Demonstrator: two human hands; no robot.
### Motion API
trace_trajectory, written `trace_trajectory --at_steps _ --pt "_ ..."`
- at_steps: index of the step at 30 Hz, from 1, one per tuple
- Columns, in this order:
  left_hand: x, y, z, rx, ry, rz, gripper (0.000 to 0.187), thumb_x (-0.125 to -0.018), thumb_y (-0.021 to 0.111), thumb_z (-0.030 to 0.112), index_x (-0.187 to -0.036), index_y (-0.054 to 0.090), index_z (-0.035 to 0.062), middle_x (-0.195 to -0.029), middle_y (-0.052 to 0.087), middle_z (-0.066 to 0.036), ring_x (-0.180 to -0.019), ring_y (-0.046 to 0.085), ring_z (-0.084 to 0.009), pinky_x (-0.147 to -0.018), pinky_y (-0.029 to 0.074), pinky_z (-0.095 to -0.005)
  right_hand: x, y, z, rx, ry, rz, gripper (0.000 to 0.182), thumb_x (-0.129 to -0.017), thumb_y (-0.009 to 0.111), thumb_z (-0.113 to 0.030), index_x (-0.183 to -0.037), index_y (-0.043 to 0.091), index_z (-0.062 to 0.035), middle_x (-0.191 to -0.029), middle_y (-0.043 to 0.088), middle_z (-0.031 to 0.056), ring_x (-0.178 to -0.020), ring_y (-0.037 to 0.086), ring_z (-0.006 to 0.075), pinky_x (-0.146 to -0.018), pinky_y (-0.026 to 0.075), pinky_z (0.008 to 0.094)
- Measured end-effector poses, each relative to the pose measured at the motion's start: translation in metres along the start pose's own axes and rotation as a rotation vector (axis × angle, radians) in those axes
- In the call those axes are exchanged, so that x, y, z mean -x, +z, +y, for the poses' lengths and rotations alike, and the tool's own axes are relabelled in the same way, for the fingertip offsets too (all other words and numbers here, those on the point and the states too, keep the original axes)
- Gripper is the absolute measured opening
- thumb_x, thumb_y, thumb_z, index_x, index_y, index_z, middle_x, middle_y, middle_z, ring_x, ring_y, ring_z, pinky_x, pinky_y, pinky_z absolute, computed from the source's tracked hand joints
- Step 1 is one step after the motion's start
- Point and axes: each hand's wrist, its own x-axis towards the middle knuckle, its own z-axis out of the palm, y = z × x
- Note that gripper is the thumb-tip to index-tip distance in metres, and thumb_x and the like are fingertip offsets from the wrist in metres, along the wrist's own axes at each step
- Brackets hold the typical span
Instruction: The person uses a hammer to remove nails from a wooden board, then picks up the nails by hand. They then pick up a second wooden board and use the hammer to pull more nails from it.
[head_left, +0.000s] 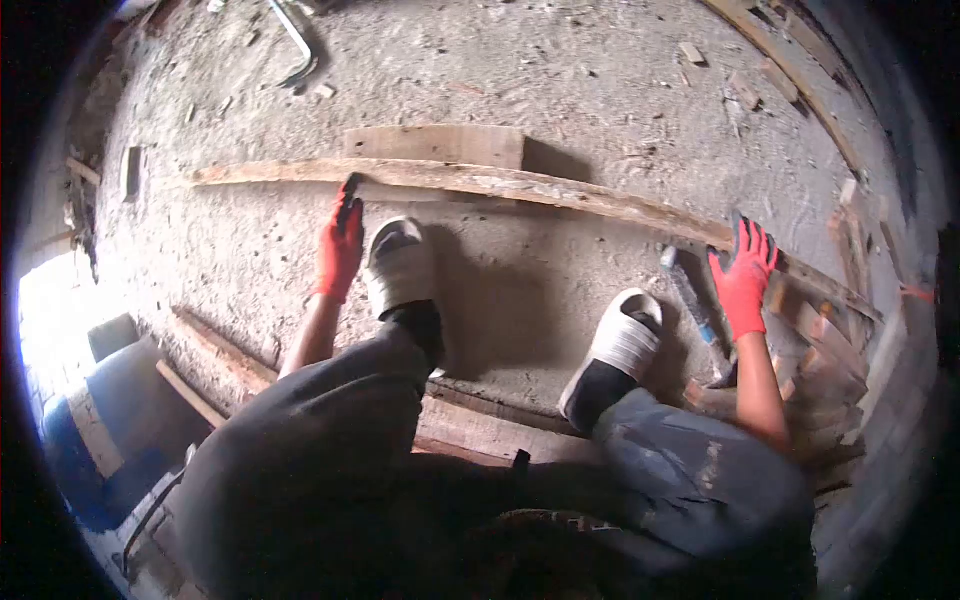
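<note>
View from the head, looking down past the knees at a concrete floor. A long plank (520, 188) is lying across the scene from far left to right, its right end running under the stacked wood (820, 350) at the right edge. The left hand (340, 245), in a red glove, is reaching far and its fingertips are touching the near edge of the plank about a third of the way along from the left end; the fingers are held together and extended, not closed round anything. The right hand (745, 280), also in a red glove, is spreading its fingers apart over the plank's right portion; whether the palm is pressing the wood cannot be told. Neither hand is gripping. Both shoes, left (400, 265) and right (620, 345), are standing on the floor just near of the plank, between the two hands. A hammer (695, 310) is lying on the floor just left of the right hand, apart from it. A short board (435, 145) is lying just beyond the plank, touching its far edge. A bent metal bar (295, 45) is resting far off at upper left.
</note>
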Motion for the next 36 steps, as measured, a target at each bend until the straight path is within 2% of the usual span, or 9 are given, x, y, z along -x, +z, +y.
trace_trajectory --at_steps 3,6,7,12,21,23,31,32,36 --pt "0.000 -0.001 -0.003 -0.051 -0.011 -0.010 0.037 -0.099 0.049 0.019 -0.134 0.051 0.0068 -0.120 0.063 -0.020 -0.108 0.063 -0.0298 -0.088 0.047 -0.0356 -0.005 -0.010 -0.003 0.021 -0.016 0.008 0.079 -0.076 0.070 -0.046 -0.141 0.040 -0.0123 -0.141 0.044 0.0096 -0.132 0.037 0.0301 -0.112 0.021 0.0531" --pt "-0.005 -0.003 -0.010 -0.045 0.126 -0.007 0.037 -0.097 0.050 0.017 -0.132 0.052 0.0061 -0.131 0.056 -0.020 -0.122 0.055 -0.0322 -0.096 0.045 -0.0354 -0.016 -0.021 0.004 -0.103 -0.032 -0.097 0.078 -0.070 0.077 -0.037 -0.136 0.045 -0.0105 -0.131 0.053 0.0113 -0.122 0.047 0.0309 -0.106 0.032 0.0485" --pt "0.000 -0.007 -0.005 0.064 -0.127 -0.084 0.037 -0.097 0.051 0.016 -0.132 0.053 0.0065 -0.131 0.055 -0.020 -0.122 0.054 -0.0336 -0.096 0.045 -0.0361 -0.020 -0.017 0.011 -0.185 -0.065 -0.067 0.077 -0.068 0.080 -0.032 -0.134 0.047 -0.0097 -0.128 0.056 0.0122 -0.119 0.049 0.0316 -0.104 0.035 0.0464" --pt "0.000 -0.023 0.006 0.011 0.042 0.027 0.036 -0.097 0.051 0.019 -0.132 0.053 0.0069 -0.129 0.057 -0.018 -0.118 0.056 -0.0328 -0.092 0.047 -0.0356 -0.029 -0.015 0.019 -0.284 -0.186 -0.142 0.070 -0.070 0.079 -0.024 -0.131 0.050 -0.0085 -0.128 0.055 0.0162 -0.120 0.048 0.0343 -0.104 0.035 0.0438" --pt "0.010 -0.026 0.017 -0.001 0.000 -0.009 0.033 -0.098 0.052 0.019 -0.129 0.057 0.0092 -0.119 0.063 -0.018 -0.109 0.062 -0.0326 -0.085 0.050 -0.0358 -0.026 -0.013 0.020 -0.288 -0.148 -0.125 0.067 -0.069 0.079 -0.022 -0.129 0.051 -0.0081 -0.126 0.055 0.0156 -0.120 0.048 0.0341 -0.104 0.036 0.0434" --pt "0.015 -0.023 0.028 -0.019 -0.083 -0.173 0.034 -0.098 0.050 0.012 -0.131 0.055 0.0059 -0.128 0.060 -0.015 -0.119 0.057 -0.0224 -0.098 0.044 -0.0319 -0.026 -0.011 0.017 -0.272 -0.145 -0.120 0.068 -0.069 0.079 -0.022 -0.129 0.050 -0.0077 -0.126 0.055 0.0163 -0.120 0.048 0.0345 -0.104 0.036 0.0434" --pt "0.021 -0.010 0.041 0.037 0.011 -0.254 0.037 -0.094 0.054 0.013 -0.131 0.055 0.0083 -0.126 0.058 -0.019 -0.111 0.061 -0.0348 -0.088 0.050 -0.0379 -0.023 0.006 0.031 -0.297 -0.203 -0.042 0.067 -0.070 0.079 -0.020 -0.129 0.050 -0.0082 -0.125 0.055 0.0153 -0.119 0.047 0.0359 -0.103 0.035 0.0454" --pt "0.023 -0.010 0.043 0.008 0.057 -0.197 0.036 -0.096 0.053 0.022 -0.131 0.055 0.0155 -0.115 0.063 -0.017 -0.097 0.063 -0.0377 -0.077 0.052 -0.0443 -0.026 0.002 0.027 -0.299 -0.217 -0.018 0.066 -0.070 0.079 -0.019 -0.128 0.051 -0.0080 -0.124 0.055 0.0151 -0.119 0.047 0.0360 -0.103 0.035 0.0456" --pt "0.032 -0.017 0.044 -0.067 0.037 -0.197 0.038 -0.095 0.053 0.021 -0.134 0.053 0.0180 -0.119 0.063 -0.016 -0.100 0.063 -0.0371 -0.082 0.051 -0.0443 -0.035 -0.023 0.002 -0.399 -0.300 -0.003 0.064 -0.069 0.079 -0.017 -0.126 0.053 -0.0070 -0.119 0.057 0.0148 -0.117 0.048 0.0358 -0.102 0.035 0.0454"
